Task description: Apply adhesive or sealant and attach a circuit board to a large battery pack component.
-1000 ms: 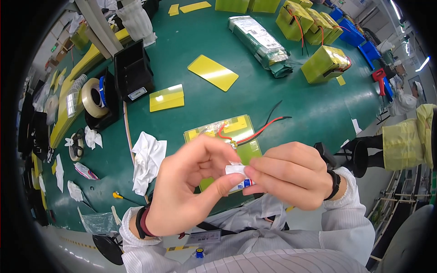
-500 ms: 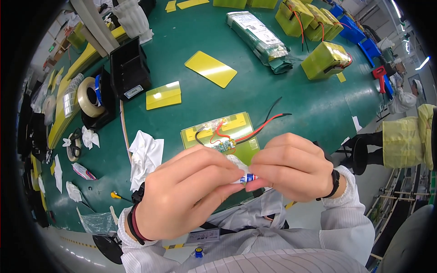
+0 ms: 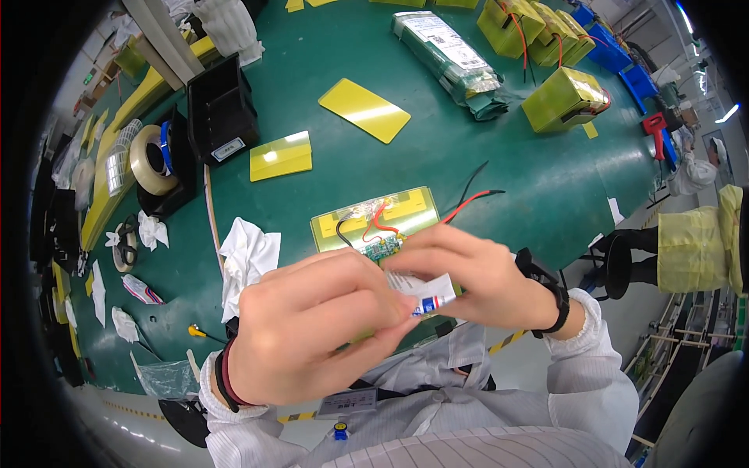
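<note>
My left hand [image 3: 328,312] is closed, pinching a small, squeezed tube [image 3: 431,305] with a white, blue and red print. A crumpled white part with fine print shows between my hands. My right hand [image 3: 484,277] curls in from the other side, fingers bent over that white part. Its fingertips are partly hidden, so what they hold cannot be made out. Just beyond my hands lies a flat yellow battery pack [image 3: 417,204] with a green circuit board [image 3: 382,248]. Red and black wires [image 3: 477,195] run from it to the right.
Yellow sheets [image 3: 364,111] and a green-and-white package [image 3: 451,64] lie further back. Yellow battery blocks [image 3: 563,100] stand at the far right. Left are a black bin [image 3: 222,109], tape rolls [image 3: 152,160], scissors [image 3: 125,249] and a white cloth [image 3: 248,261].
My right hand has come off the tube's right end and moved up and left behind it, baring that end. My left hand keeps hold of the tube.
</note>
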Motion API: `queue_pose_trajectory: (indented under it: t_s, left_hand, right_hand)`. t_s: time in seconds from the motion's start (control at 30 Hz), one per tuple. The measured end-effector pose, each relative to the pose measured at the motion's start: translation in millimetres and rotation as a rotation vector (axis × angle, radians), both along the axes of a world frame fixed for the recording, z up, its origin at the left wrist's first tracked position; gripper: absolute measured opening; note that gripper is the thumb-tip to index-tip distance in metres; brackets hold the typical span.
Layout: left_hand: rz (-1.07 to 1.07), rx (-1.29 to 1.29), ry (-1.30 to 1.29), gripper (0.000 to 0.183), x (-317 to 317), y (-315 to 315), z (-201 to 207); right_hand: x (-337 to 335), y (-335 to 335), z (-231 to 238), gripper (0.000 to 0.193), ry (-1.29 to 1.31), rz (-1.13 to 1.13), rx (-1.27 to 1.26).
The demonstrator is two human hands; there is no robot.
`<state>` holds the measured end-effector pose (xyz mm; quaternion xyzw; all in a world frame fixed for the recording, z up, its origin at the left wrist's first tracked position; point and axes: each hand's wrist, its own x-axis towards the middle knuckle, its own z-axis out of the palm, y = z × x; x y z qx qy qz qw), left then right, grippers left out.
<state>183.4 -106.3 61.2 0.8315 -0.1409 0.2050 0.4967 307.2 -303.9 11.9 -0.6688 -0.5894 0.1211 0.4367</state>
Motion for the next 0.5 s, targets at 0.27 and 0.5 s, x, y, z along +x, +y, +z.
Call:
queue_pose_trajectory:
  t_s: [0.27, 0.5]
  left_hand:
    - [-0.050, 0.017, 0.048, 0.019, 4, 5, 5]
    - [-0.103, 0.072, 0.065, 0.019, 2, 2, 3]
  right_hand:
    - [2, 1, -4, 0.047, -0.171, -0.001, 0.039]
    - [-2, -5, 2, 0.053, -0.186, -0.005, 0.086]
